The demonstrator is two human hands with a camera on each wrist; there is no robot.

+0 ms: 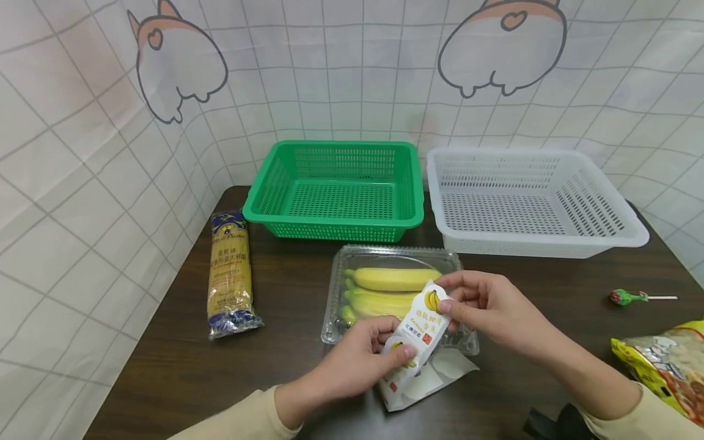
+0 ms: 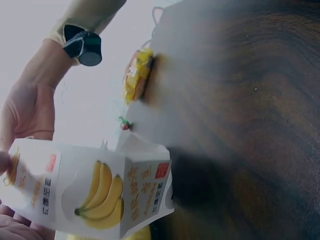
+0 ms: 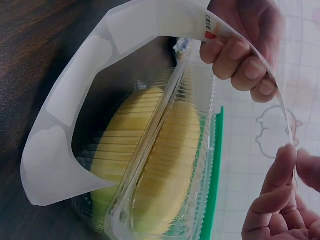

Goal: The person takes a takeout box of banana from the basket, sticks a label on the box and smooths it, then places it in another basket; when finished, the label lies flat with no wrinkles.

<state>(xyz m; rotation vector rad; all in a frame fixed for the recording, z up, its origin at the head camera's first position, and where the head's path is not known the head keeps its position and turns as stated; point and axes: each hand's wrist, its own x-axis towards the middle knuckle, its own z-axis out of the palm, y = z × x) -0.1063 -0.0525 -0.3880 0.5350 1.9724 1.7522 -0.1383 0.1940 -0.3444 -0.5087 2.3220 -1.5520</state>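
- Your left hand (image 1: pixel 365 354) grips the near part of a white paper strip (image 1: pixel 423 327), thumb on the printed face, fingers curled behind.
- Your right hand (image 1: pixel 484 305) pinches the same strip at its far end, thumb beside a printed banana.
- Strip is held slantwise between your hands, far end to the right, in the near middle of the scene. Printed side shows banana pictures, gold lettering and small red squares.
- Its near end bends back under itself, the paler reverse showing in a wide curve; whether that part touches the table, you cannot tell from these views.
- Just beyond the strip and partly hidden by it and your hands: a clear plastic box (image 1: pixel 396 252) with yellow bananas (image 1: pixel 393 279) inside, lying sideways.
- Far side, left of centre: a green basket (image 1: pixel 332 221). To its right, a white basket (image 1: pixel 539 242).
- Left on the table: a spaghetti packet (image 1: pixel 231 275), lengthwise near to far.
- Right: a green-and-red lollipop (image 1: pixel 624 297), stick to the right; nearer, a yellow snack bag (image 1: pixel 668 366), cut by the picture's edge.
- Dark wooden table (image 1: pixel 294 287); pale gridded cloth (image 1: pixel 363 91) behind.
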